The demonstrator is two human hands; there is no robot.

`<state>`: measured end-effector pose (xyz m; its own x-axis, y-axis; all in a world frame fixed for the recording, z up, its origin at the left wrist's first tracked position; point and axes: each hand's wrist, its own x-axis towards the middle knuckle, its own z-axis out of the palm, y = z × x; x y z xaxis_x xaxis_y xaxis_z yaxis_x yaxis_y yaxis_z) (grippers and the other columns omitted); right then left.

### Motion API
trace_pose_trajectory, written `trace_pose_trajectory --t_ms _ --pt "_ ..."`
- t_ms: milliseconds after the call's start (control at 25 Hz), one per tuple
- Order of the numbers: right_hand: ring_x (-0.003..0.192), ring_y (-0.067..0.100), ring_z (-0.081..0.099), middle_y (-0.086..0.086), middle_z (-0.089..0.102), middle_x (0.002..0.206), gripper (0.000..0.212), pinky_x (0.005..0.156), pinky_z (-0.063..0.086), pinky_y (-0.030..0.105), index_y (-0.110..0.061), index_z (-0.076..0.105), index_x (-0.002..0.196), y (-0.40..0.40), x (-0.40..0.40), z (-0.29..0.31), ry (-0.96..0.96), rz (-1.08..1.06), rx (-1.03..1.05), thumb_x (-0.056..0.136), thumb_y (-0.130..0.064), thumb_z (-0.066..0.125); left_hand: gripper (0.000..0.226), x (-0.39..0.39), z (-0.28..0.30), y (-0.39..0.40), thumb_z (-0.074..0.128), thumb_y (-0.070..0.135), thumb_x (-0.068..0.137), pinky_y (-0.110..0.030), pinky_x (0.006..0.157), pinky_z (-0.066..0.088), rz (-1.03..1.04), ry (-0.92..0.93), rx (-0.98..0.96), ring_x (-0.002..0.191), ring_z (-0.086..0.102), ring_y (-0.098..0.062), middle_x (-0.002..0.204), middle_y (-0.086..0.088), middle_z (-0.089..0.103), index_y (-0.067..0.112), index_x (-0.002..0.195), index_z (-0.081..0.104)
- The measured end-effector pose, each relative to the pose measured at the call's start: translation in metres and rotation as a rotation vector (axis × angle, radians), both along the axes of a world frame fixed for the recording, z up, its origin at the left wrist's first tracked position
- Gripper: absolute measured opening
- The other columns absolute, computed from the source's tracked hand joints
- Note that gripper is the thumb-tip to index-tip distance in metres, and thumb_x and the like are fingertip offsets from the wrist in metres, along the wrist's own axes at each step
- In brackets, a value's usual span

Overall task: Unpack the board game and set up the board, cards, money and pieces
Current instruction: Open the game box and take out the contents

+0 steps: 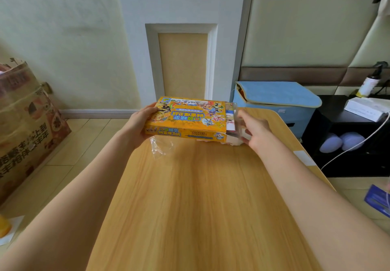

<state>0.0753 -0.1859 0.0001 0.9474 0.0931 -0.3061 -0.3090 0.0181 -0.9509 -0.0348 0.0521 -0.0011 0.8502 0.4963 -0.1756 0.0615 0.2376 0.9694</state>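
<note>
Box: the flat yellow cardboard game box (185, 120) was held over the wooden worktop (200, 197), its right end opened.
Left hand (140, 124): grip curled round the box's left end.
Right hand (254, 132): grip pinched on the clear plastic wrap (237, 123) at the open end.
Progress: early; nothing was laid out yet.

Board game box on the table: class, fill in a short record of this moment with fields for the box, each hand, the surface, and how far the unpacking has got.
Box: yellow board game box, held over the far end of the table, right end open
Left hand: left hand grips the box's closed left end
Right hand: right hand holds a clear plastic piece at the open end
Surface: wooden table, with a crumpled clear wrapper under the box
Progress: contents mostly inside the box; board, cards, money and pieces not yet laid out
</note>
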Motion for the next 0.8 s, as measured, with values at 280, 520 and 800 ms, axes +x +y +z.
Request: trace_pose_trajectory --t_ms 280,520,800 --pt "0.086 0.027 0.069 0.014 0.07 0.1 0.046 0.073 0.058 0.043 -0.012 0.053 0.118 -0.006 0.009 -0.001 0.017 0.231 0.051 0.083 -0.038 0.066 0.032 -0.005 0.002 0.01 0.045 0.022 0.095 -0.016 0.044 0.05 0.055 0.01 -0.033 0.049 0.063 -0.004 0.074 0.007 0.07 0.029 0.124 0.055" --pt "0.079 0.021 0.065 0.009 0.065 0.095 0.065 0.074 0.054 0.04 -0.016 0.037 0.136 -0.011 0.011 0.0 -0.092 0.166 0.015 0.081 -0.018 0.072 0.032 -0.006 0.001 0.017 0.047 0.023 0.094 -0.018 0.046 0.051 0.034 0.03 -0.05 0.051 0.064 -0.006 0.078 0.004 0.07 0.026 0.125 0.056" --pt "0.059 0.011 0.066 0.004 0.065 0.082 0.048 0.045 0.052 0.022 -0.011 0.048 0.124 -0.046 0.019 0.004 -0.114 0.069 0.086 0.082 -0.017 0.07 0.015 -0.028 0.015 0.05 0.048 0.026 0.094 -0.016 0.041 0.049 0.189 0.053 -0.061 0.047 0.062 -0.006 0.062 0.006 0.069 0.02 0.103 0.058"
